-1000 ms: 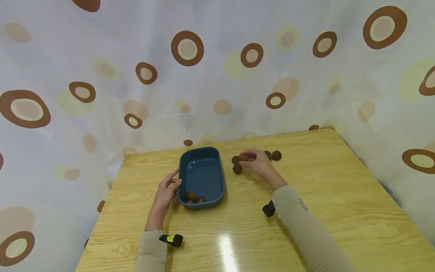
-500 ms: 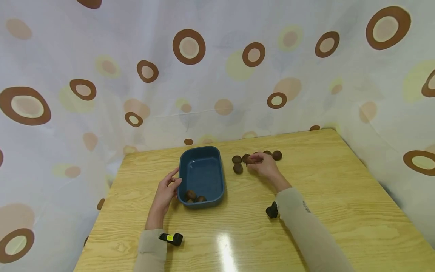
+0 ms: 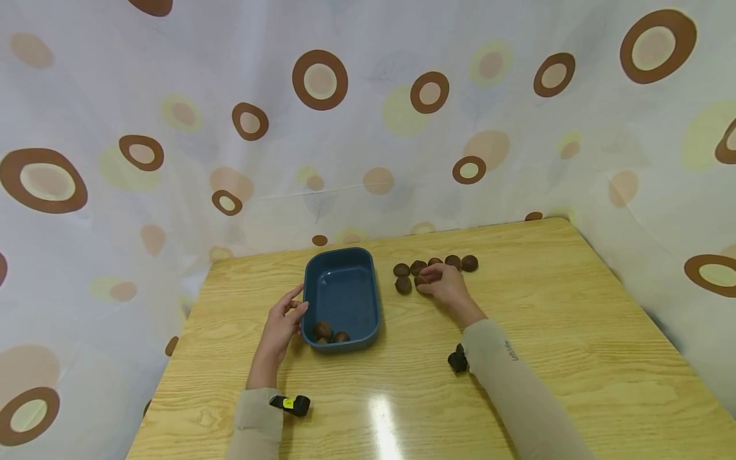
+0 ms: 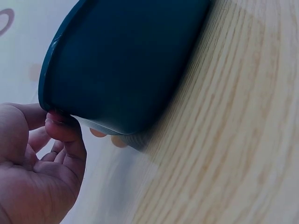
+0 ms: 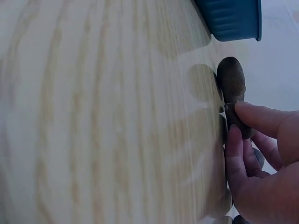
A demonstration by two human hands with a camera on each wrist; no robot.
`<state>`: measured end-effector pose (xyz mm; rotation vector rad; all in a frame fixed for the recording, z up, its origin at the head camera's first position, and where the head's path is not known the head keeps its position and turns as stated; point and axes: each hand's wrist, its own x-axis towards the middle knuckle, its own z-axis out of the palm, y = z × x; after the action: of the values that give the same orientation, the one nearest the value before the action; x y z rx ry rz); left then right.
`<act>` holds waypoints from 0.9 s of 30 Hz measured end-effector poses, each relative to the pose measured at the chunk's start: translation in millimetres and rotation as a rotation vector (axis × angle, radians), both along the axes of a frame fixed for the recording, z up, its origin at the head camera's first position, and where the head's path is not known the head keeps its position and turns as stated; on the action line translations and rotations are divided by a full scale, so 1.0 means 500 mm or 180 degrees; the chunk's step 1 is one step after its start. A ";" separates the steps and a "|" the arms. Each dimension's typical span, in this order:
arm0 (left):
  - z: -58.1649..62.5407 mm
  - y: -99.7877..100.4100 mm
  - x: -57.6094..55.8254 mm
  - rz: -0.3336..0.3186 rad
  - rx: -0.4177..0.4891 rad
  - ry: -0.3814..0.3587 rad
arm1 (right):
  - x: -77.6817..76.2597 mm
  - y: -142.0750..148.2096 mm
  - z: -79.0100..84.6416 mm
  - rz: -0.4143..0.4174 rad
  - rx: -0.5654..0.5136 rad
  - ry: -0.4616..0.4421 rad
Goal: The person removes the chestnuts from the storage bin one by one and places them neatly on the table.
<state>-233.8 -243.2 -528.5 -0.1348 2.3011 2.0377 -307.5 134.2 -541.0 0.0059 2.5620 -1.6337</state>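
Observation:
A dark blue rectangular dish (image 3: 345, 294) stands on the wooden table. My left hand (image 3: 281, 326) holds it by the left rim, with thumb and finger pinching the edge in the left wrist view. To the right of the dish, my right hand (image 3: 448, 285) pinches a round, dark brown, nut-like ball (image 5: 238, 122) between thumb and fingers, low over the table. That ball sits beside another brown ball (image 3: 403, 285) in the front row. Behind it runs a row of several similar balls (image 3: 401, 270), partly covered by the fingers.
Several brown balls (image 3: 323, 330) lie in the near left corner of the dish. At the row's right end is one more ball (image 3: 469, 262). A patterned curtain (image 3: 368, 128) hangs along the back and sides of the table (image 3: 546, 306).
My right hand first shifted right from the left end of the balls, then moved slightly nearer with a ball, now beside the front one. My left hand and the dish stayed put.

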 end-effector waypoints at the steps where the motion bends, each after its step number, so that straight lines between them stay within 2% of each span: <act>1: 0.000 0.000 0.000 -0.0001 0.0001 0.0000 | 0.000 -0.001 -0.002 0.0001 0.0020 0.0009; 9: -0.002 0.001 0.001 0.0019 0.0028 0.0008 | 0.002 -0.007 -0.004 -0.0017 0.0203 0.0099; 27: -0.006 0.000 0.000 0.0040 0.0038 0.0035 | 0.008 -0.018 -0.006 -0.0011 0.0391 0.0260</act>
<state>-233.6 -243.3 -531.4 -0.1381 2.2999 2.0631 -303.6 125.1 -543.9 -0.0477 2.7209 -1.5052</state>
